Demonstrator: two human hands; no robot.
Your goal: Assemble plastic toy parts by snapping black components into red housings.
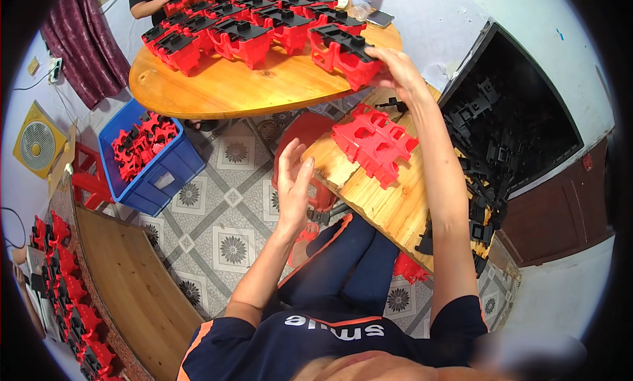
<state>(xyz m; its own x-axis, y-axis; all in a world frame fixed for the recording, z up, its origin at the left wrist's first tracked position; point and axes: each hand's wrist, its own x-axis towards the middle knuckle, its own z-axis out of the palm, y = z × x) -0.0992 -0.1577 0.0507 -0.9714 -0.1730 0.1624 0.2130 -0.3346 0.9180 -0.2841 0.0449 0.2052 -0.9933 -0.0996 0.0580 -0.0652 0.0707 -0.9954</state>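
My right hand (pixel 395 72), its arm stretched far forward, grips the right end of a red moulded plastic part with a black top piece (pixel 344 51), at the right end of the oval wooden table (pixel 198 97). Several parts of the same kind (pixel 242 38) stand close together on that table, to the left of the held one. My left hand (pixel 294 183) is raised over the floor with its fingers apart and nothing in it. To its right, a red plastic piece without a black top (pixel 374 143) lies on the small wooden table (pixel 389 203).
Black plastic pieces (pixel 491 150) are heaped along the small table's right side. A blue crate (pixel 161 176) holds red parts on the tiled floor at left. More red-and-black parts (pixel 72 295) line a ledge at lower left. Another person's arm (pixel 146 9) shows behind the oval table.
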